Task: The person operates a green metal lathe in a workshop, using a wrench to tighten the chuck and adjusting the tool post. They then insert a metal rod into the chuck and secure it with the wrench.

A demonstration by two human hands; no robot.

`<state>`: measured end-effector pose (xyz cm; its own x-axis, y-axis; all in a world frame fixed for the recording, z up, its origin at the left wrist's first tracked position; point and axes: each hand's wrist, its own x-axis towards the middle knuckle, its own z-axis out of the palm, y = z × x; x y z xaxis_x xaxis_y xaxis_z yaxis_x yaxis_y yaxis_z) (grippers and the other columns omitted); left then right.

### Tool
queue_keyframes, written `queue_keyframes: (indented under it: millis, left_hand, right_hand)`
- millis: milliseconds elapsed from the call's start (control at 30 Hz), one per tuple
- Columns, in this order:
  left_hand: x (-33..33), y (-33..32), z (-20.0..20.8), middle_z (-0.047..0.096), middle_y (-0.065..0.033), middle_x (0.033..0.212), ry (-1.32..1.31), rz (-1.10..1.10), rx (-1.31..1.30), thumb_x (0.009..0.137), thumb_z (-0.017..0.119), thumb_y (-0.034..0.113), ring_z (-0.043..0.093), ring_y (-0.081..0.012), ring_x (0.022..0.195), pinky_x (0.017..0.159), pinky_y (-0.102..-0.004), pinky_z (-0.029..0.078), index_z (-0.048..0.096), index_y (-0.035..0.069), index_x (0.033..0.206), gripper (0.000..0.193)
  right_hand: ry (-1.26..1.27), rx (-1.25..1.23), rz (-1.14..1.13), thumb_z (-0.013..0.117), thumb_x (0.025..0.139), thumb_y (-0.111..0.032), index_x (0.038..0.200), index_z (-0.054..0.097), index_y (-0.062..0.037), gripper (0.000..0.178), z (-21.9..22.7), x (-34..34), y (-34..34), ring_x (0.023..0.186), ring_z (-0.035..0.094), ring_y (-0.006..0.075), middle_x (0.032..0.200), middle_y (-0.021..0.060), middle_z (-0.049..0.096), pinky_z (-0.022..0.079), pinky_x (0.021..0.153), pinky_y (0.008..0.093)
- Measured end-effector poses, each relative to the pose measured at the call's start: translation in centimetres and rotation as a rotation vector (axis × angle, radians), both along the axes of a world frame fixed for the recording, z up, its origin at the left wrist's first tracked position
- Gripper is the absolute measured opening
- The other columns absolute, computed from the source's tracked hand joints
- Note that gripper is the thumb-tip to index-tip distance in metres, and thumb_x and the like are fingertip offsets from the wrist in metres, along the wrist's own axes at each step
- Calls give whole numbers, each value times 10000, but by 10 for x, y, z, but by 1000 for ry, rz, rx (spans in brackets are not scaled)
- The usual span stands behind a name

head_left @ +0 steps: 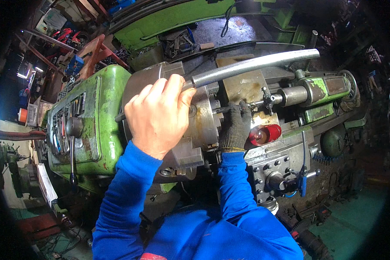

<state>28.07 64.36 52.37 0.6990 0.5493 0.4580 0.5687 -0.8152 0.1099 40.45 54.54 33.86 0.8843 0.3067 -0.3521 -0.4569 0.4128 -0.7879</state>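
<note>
My bare left hand [160,110] is closed around a dark metal bar in front of the lathe chuck [201,123]. A long grey pipe [255,66] sits over the bar's right end and slants up to the right, above the machine. Whatever lies under my left fist is hidden. My right hand [236,125], in a dark knitted glove, has its fingers bent around a thin metal shaft [258,103] between the chuck jaws and the tailstock [314,92]. A red cup [266,134] rests on the carriage right beside the glove.
The green headstock [110,130] stands at left, with small tools on top and a ball-ended lever [73,151]. The carriage [268,167] has a blue-gripped lever [302,180] in front. Scrap metal [180,41] lies behind the machine. A handwheel [351,86] ends the tailstock.
</note>
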Motion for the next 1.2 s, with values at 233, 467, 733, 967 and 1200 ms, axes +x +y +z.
queue_keyframes:
  millis: [233, 467, 733, 967, 1200]
  left_hand:
    - [0, 5, -1, 727, -123, 935, -5, 18, -14, 974, 697, 295, 708, -365, 855, 709, -460, 540, 675, 85, 1043, 222]
    - [-2, 8, -8, 644, -71, 793, -87, -6, 48, 931, 730, 358, 676, -312, 715, 594, -459, 517, 629, 146, 938, 235]
    - [-2, 9, -9, 635, -70, 779, -83, -8, 57, 921, 740, 358, 672, -307, 705, 588, -453, 513, 631, 146, 938, 239]
    - [-2, 8, -7, 664, -85, 826, -74, -5, 34, 935, 731, 334, 683, -323, 753, 624, -452, 520, 645, 127, 971, 227]
    - [-2, 5, -1, 721, -117, 917, -12, 19, -21, 975, 699, 289, 705, -359, 841, 692, -450, 533, 674, 87, 1035, 212]
  right_hand:
    - [-384, -322, 177, 714, 879, -116, 1232, 699, -40, 361, -27, 4, -4, 973, 671, 238, 1158, 118, 680, 556, 814, 345]
    - [-1110, -763, 294, 781, 632, 8, 1122, 716, -46, 497, -53, 13, -18, 1133, 656, 431, 1233, 227, 688, 550, 954, 453]
    - [-989, -586, 192, 691, 853, -39, 1175, 714, -44, 322, -72, 11, -13, 1008, 692, 246, 1236, 142, 701, 577, 836, 346]
    - [-135, -192, 261, 669, 970, -170, 1261, 704, -54, 315, -31, 2, -7, 846, 639, 129, 1198, 65, 686, 554, 755, 284]
    - [-1175, -666, 218, 676, 833, 10, 1226, 723, -41, 399, -66, 9, -17, 1174, 676, 292, 1332, 166, 677, 565, 957, 370]
